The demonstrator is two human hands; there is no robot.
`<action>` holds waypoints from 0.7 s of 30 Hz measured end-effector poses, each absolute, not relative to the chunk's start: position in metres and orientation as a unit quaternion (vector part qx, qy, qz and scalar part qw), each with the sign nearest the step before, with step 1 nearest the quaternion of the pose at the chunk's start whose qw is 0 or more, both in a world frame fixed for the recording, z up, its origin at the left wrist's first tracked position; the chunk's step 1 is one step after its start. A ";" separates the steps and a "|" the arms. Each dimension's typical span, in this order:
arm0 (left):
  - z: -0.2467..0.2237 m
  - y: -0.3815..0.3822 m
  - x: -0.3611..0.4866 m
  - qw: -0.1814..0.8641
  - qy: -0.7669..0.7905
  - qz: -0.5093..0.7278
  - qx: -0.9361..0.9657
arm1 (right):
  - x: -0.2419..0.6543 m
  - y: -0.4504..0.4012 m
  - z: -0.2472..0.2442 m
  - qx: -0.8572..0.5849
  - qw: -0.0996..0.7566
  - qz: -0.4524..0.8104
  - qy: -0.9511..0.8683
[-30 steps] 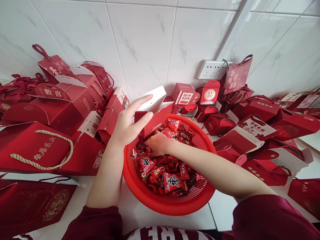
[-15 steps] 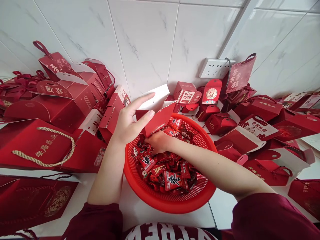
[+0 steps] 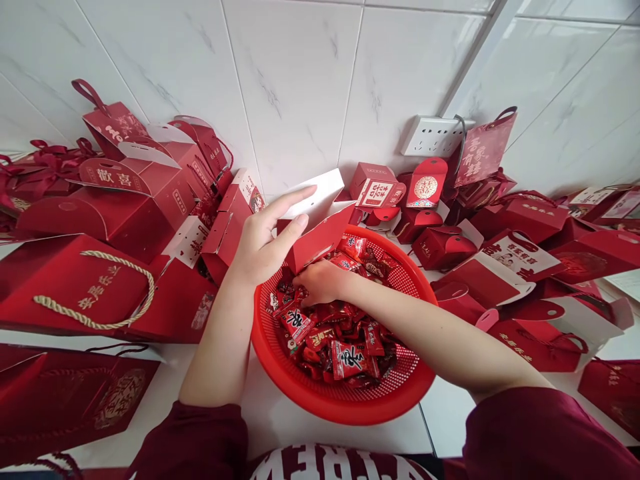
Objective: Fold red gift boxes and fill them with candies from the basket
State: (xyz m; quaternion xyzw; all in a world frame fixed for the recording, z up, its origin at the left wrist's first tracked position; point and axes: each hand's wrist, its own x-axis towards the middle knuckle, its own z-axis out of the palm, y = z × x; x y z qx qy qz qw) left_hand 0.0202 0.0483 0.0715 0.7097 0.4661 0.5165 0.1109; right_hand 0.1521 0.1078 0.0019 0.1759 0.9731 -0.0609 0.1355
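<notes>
My left hand (image 3: 265,240) grips a red gift box (image 3: 320,237) whose white inner flap stands up; thumb and forefinger lie along its near side, and the other fingers are hidden. The box is held open and tilted over the back left of a red plastic basket (image 3: 345,415). Many red-wrapped candies (image 3: 353,360) fill the basket. Below the box, my right hand (image 3: 323,283) reaches into the candies at the left, its fingers curled down among them. The fingertips are partly buried, so what they hold cannot be made out.
Red gift boxes with a rope handle (image 3: 95,287) and other boxes crowd the left side. More boxes (image 3: 490,277) spread over the right. A white power strip (image 3: 435,135) is on the tiled wall (image 3: 295,80) behind.
The whole view has shifted slightly, so things sit a little further right. My hands, the gift box and the basket keep nearly the same places relative to each other.
</notes>
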 end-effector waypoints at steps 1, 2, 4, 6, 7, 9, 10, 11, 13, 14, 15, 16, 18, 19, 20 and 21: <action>0.071 0.048 0.021 0.113 0.463 0.515 0.713 | 0.152 0.108 0.002 0.175 0.137 -0.063 0.973; 0.071 0.049 0.021 0.116 0.460 0.514 0.715 | 0.151 0.108 0.001 0.173 0.138 -0.066 0.973; 0.072 0.049 0.021 0.121 0.459 0.515 0.714 | 0.151 0.108 0.002 0.169 0.139 -0.072 0.973; 0.072 0.050 0.021 0.122 0.459 0.519 0.711 | 0.152 0.108 0.005 0.167 0.140 -0.079 0.973; 0.072 0.050 0.021 0.121 0.457 0.522 0.710 | 0.153 0.108 0.007 0.164 0.141 -0.084 0.973; 0.071 0.052 0.020 0.119 0.452 0.526 0.710 | 0.157 0.109 0.014 0.152 0.144 -0.100 0.973; 0.070 0.052 0.019 0.120 0.451 0.526 0.711 | 0.160 0.110 0.018 0.144 0.144 -0.110 0.973; 0.069 0.053 0.018 0.123 0.454 0.522 0.712 | 0.164 0.111 0.023 0.138 0.144 -0.120 0.972; 0.067 0.053 0.017 0.142 0.470 0.493 0.719 | 0.170 0.111 0.030 0.137 0.143 -0.137 0.971; 0.067 0.053 0.018 0.156 0.482 0.469 0.723 | 0.173 0.111 0.033 0.140 0.143 -0.144 0.969; 0.067 0.053 0.018 0.171 0.494 0.443 0.728 | 0.175 0.110 0.036 0.145 0.145 -0.150 0.967; 0.068 0.052 0.019 0.185 0.504 0.419 0.732 | 0.177 0.109 0.038 0.149 0.147 -0.155 0.966; 0.071 0.049 0.021 0.203 0.520 0.390 0.733 | 0.179 0.107 0.041 0.151 0.149 -0.168 0.963; 0.072 0.048 0.022 0.206 0.526 0.383 0.730 | 0.180 0.106 0.042 0.150 0.149 -0.174 0.962; 0.074 0.047 0.023 0.205 0.532 0.381 0.728 | 0.182 0.105 0.043 0.150 0.147 -0.180 0.961; 0.075 0.046 0.023 0.202 0.535 0.379 0.728 | 0.185 0.104 0.045 0.150 0.146 -0.185 0.960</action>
